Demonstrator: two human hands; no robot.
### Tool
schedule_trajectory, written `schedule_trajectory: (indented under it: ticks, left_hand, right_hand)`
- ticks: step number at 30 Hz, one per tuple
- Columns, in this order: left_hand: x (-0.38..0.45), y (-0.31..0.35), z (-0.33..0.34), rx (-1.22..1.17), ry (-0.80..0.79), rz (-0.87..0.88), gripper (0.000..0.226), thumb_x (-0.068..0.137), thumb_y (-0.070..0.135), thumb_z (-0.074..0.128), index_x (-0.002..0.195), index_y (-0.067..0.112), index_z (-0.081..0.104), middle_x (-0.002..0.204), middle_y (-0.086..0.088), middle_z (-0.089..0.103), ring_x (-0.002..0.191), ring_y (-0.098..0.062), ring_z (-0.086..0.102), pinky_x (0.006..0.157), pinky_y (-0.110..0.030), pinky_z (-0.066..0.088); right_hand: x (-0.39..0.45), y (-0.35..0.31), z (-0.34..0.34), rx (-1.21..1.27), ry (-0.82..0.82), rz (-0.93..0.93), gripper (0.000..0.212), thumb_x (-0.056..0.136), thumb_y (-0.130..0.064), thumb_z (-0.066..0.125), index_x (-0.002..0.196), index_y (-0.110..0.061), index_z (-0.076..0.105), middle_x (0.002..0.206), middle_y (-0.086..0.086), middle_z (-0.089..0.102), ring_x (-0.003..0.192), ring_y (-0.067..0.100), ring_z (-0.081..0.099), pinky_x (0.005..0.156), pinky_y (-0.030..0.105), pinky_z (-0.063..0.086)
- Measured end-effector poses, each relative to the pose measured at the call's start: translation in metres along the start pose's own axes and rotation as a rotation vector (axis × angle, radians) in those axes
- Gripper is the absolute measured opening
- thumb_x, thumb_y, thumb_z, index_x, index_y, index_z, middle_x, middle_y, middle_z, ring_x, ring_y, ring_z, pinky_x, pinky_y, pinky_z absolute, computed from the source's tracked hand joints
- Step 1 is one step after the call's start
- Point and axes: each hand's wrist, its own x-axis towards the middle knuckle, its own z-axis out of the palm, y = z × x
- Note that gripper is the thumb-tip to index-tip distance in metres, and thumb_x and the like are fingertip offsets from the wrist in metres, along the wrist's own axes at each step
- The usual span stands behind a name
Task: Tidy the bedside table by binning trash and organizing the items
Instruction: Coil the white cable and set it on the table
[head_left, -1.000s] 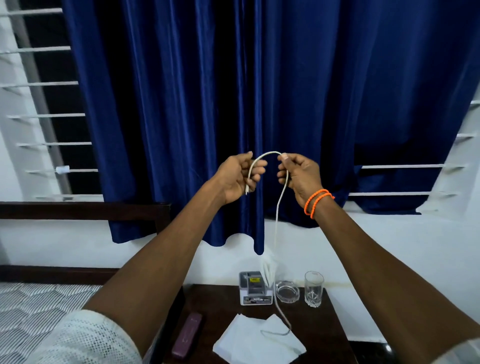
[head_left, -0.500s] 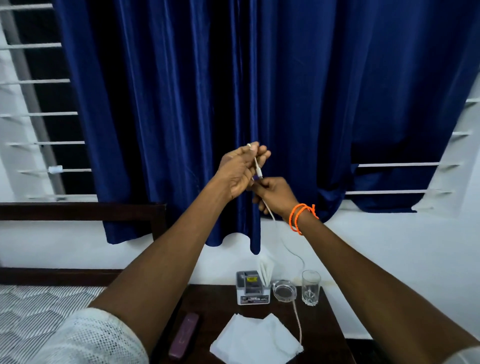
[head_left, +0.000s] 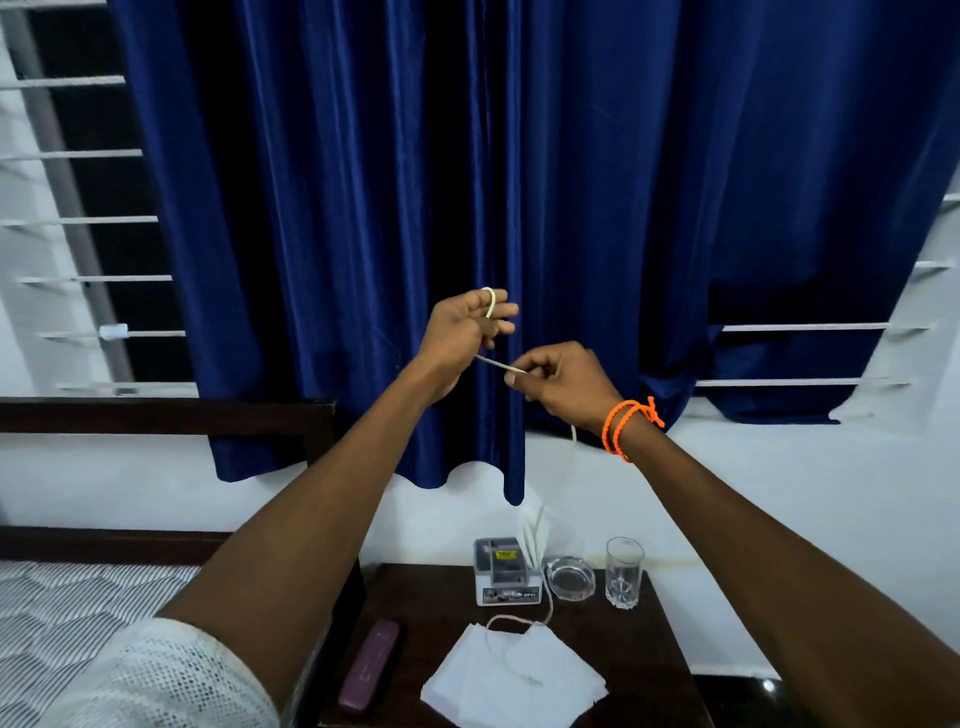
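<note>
Both hands are raised in front of the blue curtain with a white cable (head_left: 496, 364) between them. My left hand (head_left: 467, 325) has a loop of the cable wound over its fingers. My right hand (head_left: 558, 379), just below and to the right, pinches the cable, which then hangs down under the wrist to the dark bedside table (head_left: 639, 660), where its tail lies over white tissues (head_left: 511, 675). Standing on the table are a small white box (head_left: 505, 574), a glass ashtray (head_left: 570, 579), a drinking glass (head_left: 623, 577) and a purple case (head_left: 370, 662).
The blue curtain (head_left: 519, 208) covers a barred window behind the table. A bed (head_left: 62, 608) with a patterned cover and dark headboard lies to the left. White wall runs below the window sill.
My right hand has moved down and to the right, drawing the cable out from my left hand. A loop now sits over my left fingers, and the tail on the table has shifted.
</note>
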Motion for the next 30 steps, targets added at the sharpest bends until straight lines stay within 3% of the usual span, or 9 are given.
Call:
schedule_trajectory:
  ticks: [2,5,9,14,19,22,25,30]
  left_hand:
    - [-0.001,-0.005,-0.002,0.112,-0.015,0.014,0.045,0.085,-0.007,0.046,0.124,0.005,0.065,0.111,-0.008,0.076,0.090,-0.013,0.070,0.073,-0.023,0.050]
    - [-0.005,-0.014,-0.002,0.258,-0.063,0.057,0.043,0.080,0.004,0.046,0.113,0.012,0.073,0.097,-0.006,0.079,0.095,-0.015,0.072,0.090,-0.032,0.055]
    - [-0.011,-0.015,-0.005,0.250,-0.139,0.047,0.039,0.086,0.005,0.043,0.103,0.015,0.076,0.090,-0.010,0.078,0.103,-0.019,0.072,0.106,-0.041,0.050]
    - [-0.020,-0.008,-0.003,-0.052,-0.288,-0.149,0.042,0.092,-0.003,0.035,0.120,-0.005,0.066,0.099,-0.031,0.072,0.097,-0.034,0.071,0.095,-0.039,0.056]
    - [-0.020,-0.003,-0.007,-0.236,-0.444,-0.311,0.040,0.098,0.006,0.039,0.127,-0.008,0.061,0.097,-0.025,0.072,0.096,-0.038,0.071,0.077,-0.030,0.060]
    - [-0.020,0.002,-0.006,-0.272,-0.439,-0.313,0.042,0.107,0.023,0.043,0.129,-0.007,0.062,0.091,-0.017,0.071,0.087,-0.030,0.071,0.068,-0.025,0.057]
    - [-0.020,0.005,-0.002,-0.319,-0.405,-0.292,0.049,0.109,0.034,0.038,0.126,-0.003,0.064,0.087,-0.012,0.071,0.080,-0.023,0.071,0.065,-0.023,0.055]
    - [-0.018,0.006,0.010,-0.590,-0.290,-0.288,0.037,0.107,0.021,0.045,0.121,-0.007,0.064,0.090,-0.014,0.076,0.082,-0.022,0.076,0.072,-0.022,0.061]
  right_hand:
    - [0.004,-0.007,-0.009,-0.046,0.026,-0.051,0.007,0.084,-0.027,0.074,0.079,-0.022,0.077,0.063,0.004,0.068,0.052,0.003,0.052,0.057,0.020,0.045]
    - [0.015,-0.018,-0.023,-0.184,0.042,-0.162,0.004,0.081,-0.028,0.077,0.083,-0.023,0.078,0.068,-0.008,0.070,0.062,-0.002,0.059,0.062,0.012,0.044]
    - [0.027,-0.021,-0.038,-0.275,0.048,-0.238,0.010,0.078,-0.031,0.082,0.085,-0.026,0.076,0.081,-0.011,0.069,0.078,0.002,0.065,0.071,0.022,0.052]
    - [0.037,-0.021,-0.049,-0.254,0.079,-0.265,0.011,0.078,-0.025,0.081,0.086,-0.021,0.075,0.083,-0.008,0.070,0.075,0.001,0.064,0.068,0.016,0.048]
    - [0.039,-0.012,-0.052,-0.133,0.100,-0.205,0.014,0.080,-0.023,0.080,0.091,-0.015,0.076,0.084,-0.006,0.073,0.067,-0.006,0.060,0.065,0.008,0.045]
    - [0.037,-0.002,-0.046,0.011,0.123,-0.152,0.011,0.084,-0.023,0.077,0.091,-0.015,0.076,0.080,-0.007,0.073,0.064,-0.005,0.059,0.062,0.013,0.046]
    - [0.034,0.006,-0.034,0.189,0.135,-0.054,0.010,0.091,-0.020,0.070,0.093,-0.011,0.074,0.075,0.003,0.070,0.058,0.009,0.055,0.050,0.022,0.045]
    - [0.027,0.010,-0.007,0.409,0.138,0.073,0.018,0.098,-0.018,0.057,0.096,-0.008,0.072,0.063,0.004,0.064,0.050,0.016,0.050,0.044,0.027,0.042]
